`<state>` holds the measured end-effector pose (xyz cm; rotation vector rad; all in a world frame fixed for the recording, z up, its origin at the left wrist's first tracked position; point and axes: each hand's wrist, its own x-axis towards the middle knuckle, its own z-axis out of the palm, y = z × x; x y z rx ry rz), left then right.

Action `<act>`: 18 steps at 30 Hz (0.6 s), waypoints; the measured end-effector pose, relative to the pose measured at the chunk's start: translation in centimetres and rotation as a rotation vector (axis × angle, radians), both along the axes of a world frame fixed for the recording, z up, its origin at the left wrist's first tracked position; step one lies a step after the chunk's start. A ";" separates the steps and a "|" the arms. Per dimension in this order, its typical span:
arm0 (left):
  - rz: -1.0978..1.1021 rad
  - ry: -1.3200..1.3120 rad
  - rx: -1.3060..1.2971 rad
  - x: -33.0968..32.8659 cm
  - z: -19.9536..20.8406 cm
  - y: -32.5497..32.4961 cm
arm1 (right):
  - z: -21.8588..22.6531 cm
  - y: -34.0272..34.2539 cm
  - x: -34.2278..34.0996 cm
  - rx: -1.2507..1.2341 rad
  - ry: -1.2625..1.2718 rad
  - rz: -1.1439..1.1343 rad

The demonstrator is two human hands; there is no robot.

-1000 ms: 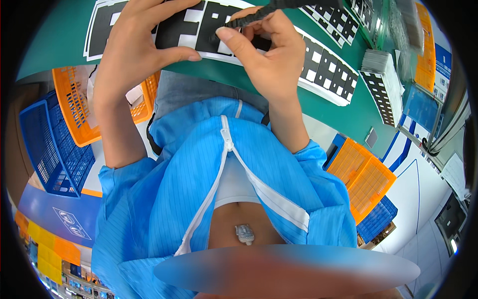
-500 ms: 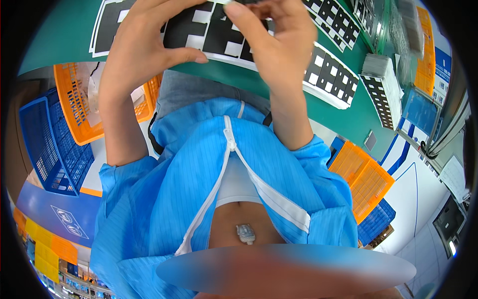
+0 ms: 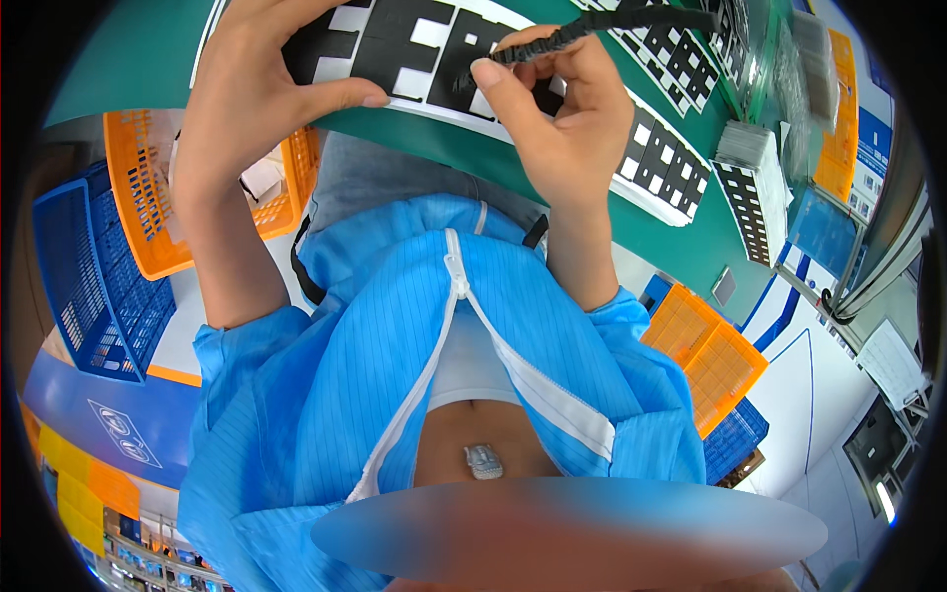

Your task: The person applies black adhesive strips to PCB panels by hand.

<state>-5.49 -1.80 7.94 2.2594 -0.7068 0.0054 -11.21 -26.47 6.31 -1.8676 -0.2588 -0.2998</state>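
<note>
On the green table lie sheets with black-and-white cut-out patterns (image 3: 395, 49). My left hand (image 3: 242, 104) rests over the left part of the nearest sheet. Its thumb is stretched out along the sheet's near edge, apart from the fingers, which run partly out of view at the top. Between thumb and index finger, my right hand (image 3: 572, 113) pinches a long, thin black stick-like thing with a ridged, wrapped surface (image 3: 567, 37). It slants from over the sheet toward the upper right; I cannot make out its exact kind. Its lower end is close to the black sheet and hard to tell from it.
More patterned sheets (image 3: 659, 170) lie to the right, by an upright stack of patterned pieces (image 3: 745, 187). An orange basket (image 3: 148, 197) and a blue crate (image 3: 99, 306) stand at the left. Another orange basket (image 3: 705, 345) is at the right, below the table edge.
My right hand has turned and lowered slightly, and the black stick-like thing in it now shows. My left hand has shifted a little to the left.
</note>
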 end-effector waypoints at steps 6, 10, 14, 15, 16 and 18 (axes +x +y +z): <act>0.006 0.012 0.002 0.5 -0.3 0.0 | -0.4 0.6 -0.1 -0.065 0.044 -0.035; 0.038 -0.086 0.021 0.5 -0.5 0.2 | -0.2 0.5 0.6 -0.132 -0.007 -0.004; -0.056 -0.238 -0.185 1.4 -2.7 -0.5 | 0.5 -0.3 -0.1 -0.192 0.021 0.017; -0.049 -0.223 -0.201 1.6 -3.4 -1.1 | 0.4 -0.7 -0.2 -0.184 0.093 -0.013; -0.045 -0.193 -0.206 1.4 -3.3 -0.8 | 0.2 -0.5 0.0 -0.208 0.020 -0.002; -0.056 -0.135 -0.162 1.0 -3.4 -0.3 | -0.8 -0.4 0.0 -0.207 0.006 0.012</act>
